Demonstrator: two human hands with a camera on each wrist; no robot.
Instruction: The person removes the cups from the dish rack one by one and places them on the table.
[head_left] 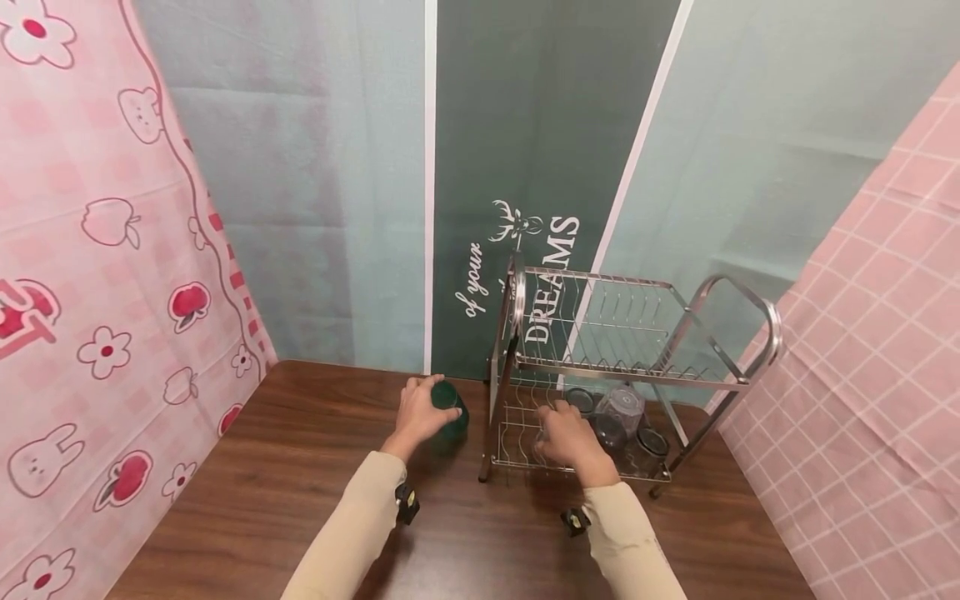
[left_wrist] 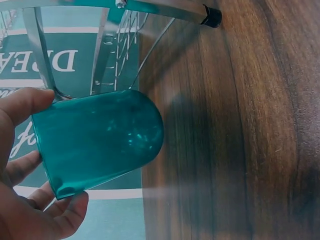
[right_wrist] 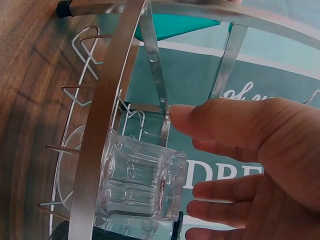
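A translucent teal cup (left_wrist: 100, 142) is in my left hand (head_left: 422, 410), left of the metal rack. In the left wrist view the thumb and fingers (left_wrist: 32, 102) grip it round its upper end, and its rounded lower end points toward the table. My right hand (head_left: 567, 435) is over the rack's lower shelf. Its fingers are spread and fairly straight, with nothing between them in the right wrist view. Just beyond the fingertips stands a clear ribbed glass (right_wrist: 135, 180). Other glasses, among them a clear tumbler (head_left: 624, 407) and a dark-rimmed glass (head_left: 649, 450), stand on that shelf.
The two-tier metal dish rack (head_left: 630, 367) stands on the right half of the wooden table (head_left: 247, 492), its upper tier above my right hand. A printed curtain (head_left: 360, 208) hangs behind, with pink cloths (head_left: 847, 333) at both sides.
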